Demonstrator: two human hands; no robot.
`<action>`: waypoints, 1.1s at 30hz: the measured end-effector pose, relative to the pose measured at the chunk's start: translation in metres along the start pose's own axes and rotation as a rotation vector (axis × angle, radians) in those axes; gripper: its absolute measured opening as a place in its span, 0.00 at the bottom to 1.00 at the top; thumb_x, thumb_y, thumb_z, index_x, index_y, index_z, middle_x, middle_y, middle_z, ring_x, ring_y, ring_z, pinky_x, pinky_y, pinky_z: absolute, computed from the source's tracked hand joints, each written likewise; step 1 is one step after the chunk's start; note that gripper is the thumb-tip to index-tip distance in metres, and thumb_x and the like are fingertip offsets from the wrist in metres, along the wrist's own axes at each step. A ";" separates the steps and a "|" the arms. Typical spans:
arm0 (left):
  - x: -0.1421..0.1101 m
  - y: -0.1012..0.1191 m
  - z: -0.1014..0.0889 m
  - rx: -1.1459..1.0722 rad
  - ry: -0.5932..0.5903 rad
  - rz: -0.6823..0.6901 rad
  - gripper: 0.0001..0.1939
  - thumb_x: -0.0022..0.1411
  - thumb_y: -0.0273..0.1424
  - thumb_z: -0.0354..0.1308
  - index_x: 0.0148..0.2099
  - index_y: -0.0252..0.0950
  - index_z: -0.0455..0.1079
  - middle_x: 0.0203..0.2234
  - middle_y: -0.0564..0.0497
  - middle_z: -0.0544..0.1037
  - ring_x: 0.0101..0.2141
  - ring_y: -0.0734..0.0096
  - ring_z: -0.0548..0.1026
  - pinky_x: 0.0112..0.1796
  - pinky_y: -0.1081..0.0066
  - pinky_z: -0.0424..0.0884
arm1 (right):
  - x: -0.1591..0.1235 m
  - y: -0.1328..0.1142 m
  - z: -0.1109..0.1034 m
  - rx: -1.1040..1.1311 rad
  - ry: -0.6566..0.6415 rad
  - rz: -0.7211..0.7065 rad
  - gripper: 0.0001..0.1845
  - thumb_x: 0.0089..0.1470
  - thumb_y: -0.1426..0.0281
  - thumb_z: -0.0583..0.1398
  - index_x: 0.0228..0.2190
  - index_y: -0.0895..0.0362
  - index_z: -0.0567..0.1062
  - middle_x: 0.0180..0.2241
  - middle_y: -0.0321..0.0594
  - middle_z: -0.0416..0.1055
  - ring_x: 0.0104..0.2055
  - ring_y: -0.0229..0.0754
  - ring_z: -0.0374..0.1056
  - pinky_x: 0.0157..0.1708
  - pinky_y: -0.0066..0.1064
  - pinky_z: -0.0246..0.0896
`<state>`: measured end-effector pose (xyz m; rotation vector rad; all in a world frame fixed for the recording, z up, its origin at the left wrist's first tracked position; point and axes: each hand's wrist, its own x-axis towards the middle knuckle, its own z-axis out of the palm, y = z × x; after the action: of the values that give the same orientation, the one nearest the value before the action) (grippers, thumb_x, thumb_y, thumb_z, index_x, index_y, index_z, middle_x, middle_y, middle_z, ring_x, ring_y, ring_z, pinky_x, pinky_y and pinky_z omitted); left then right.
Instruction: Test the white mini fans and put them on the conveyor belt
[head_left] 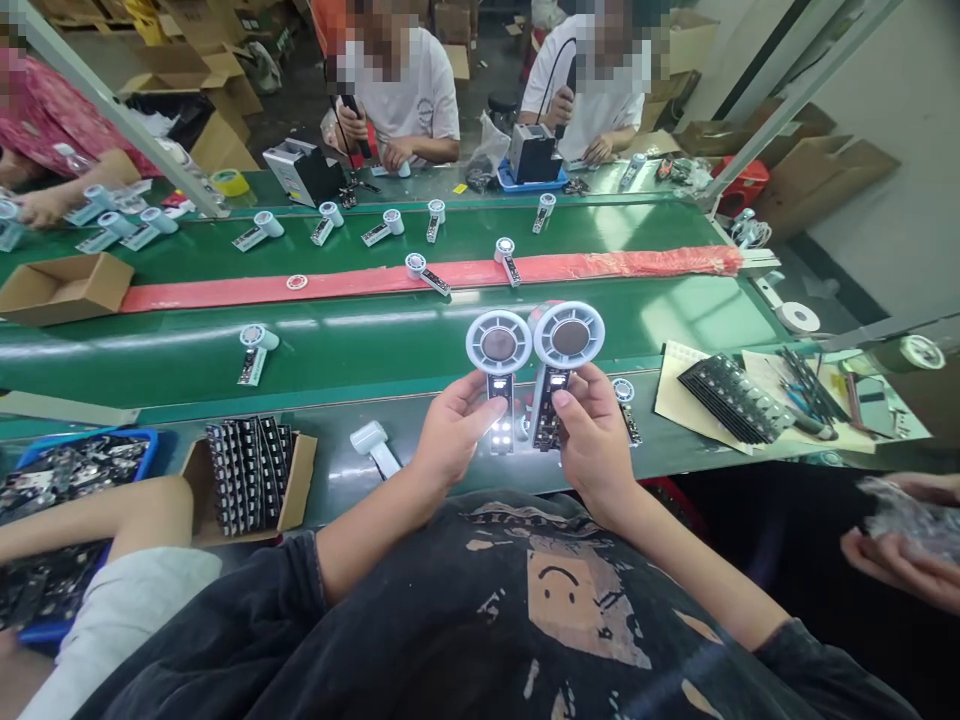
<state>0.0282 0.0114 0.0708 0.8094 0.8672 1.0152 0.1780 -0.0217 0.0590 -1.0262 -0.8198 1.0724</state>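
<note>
My left hand [457, 425] is closed around the handle of a handheld fan [499, 343] with a pale blue round head. A second handheld fan [568, 335] is gripped in my right hand [596, 435]. Both fans are upright side by side, their heads touching or nearly so. Their handles are uncovered, with circuit boards showing and small lights lit on them. My thumbs press on the boards. Beyond my right hand another fan [625, 395] lies on the bench, partly hidden. A white fan [373, 445] lies left of my left forearm.
More fans lie along the green conveyor belt [360, 350] and a red strip [345, 285]. A cardboard box [300, 485] of circuit boards stands at left, beside a blue bin [154, 450]. Board panels [739, 400] lie at right. Co-workers sit opposite and on both sides.
</note>
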 end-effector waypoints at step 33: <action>0.025 0.009 -0.017 0.007 -0.323 -0.038 0.30 0.49 0.37 0.73 0.55 0.38 0.73 0.49 0.41 0.81 0.47 0.52 0.80 0.48 0.55 0.76 | -0.007 0.006 0.016 -0.068 0.128 -0.076 0.26 0.51 0.63 0.68 0.52 0.41 0.72 0.45 0.35 0.76 0.44 0.44 0.74 0.46 0.41 0.73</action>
<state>0.0168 0.0401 0.0660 0.9298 0.6065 0.8197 0.1596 -0.0236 0.0583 -1.1006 -0.7888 0.9101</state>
